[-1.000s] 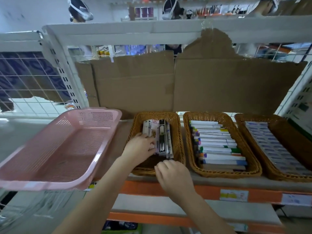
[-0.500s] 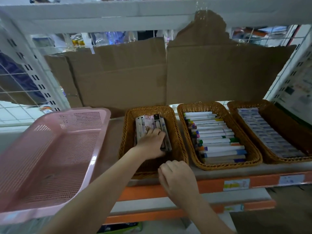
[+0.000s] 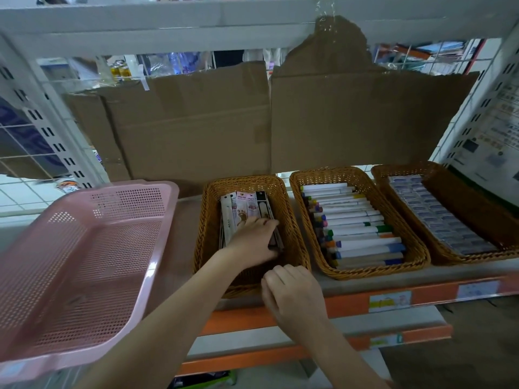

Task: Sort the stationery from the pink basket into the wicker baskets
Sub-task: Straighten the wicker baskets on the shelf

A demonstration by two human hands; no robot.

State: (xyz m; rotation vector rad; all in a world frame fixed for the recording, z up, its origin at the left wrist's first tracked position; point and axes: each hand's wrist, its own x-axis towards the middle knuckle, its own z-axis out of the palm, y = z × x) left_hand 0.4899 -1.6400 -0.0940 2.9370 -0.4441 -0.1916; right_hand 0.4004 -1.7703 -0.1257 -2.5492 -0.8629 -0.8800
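We reach into the left wicker basket (image 3: 292, 220) with our left hand (image 3: 254, 240), its fingers laid flat over the packets (image 3: 243, 204) stood on edge there, apparently pressing them into a tidy row rather than gripping any one. Our right hand (image 3: 293, 294) curls over the basket's near rim, probably to steady it on the shelf (image 3: 365, 282); whether the fingers truly clamp the weave we cannot tell, as they are hidden behind the knuckles.

The pink basket (image 3: 157, 248), tilted at the shelf's left end and overhanging its edge, shows only bare mesh, so the stationery seems to have all left it and the sorting looks near its end. The packets fill the left half of their basket, leaving a gap on the right. The middle basket (image 3: 362, 272) holds markers (image 3: 362, 234) lying crosswise in a neat stack, caps of many colours at both ends. The right basket (image 3: 474, 197) carries a row of small blue-and-white blocks (image 3: 432, 214), perhaps erasers, along its left side, the rest bare. Cardboard (image 3: 337, 116) backs the shelf behind all three.
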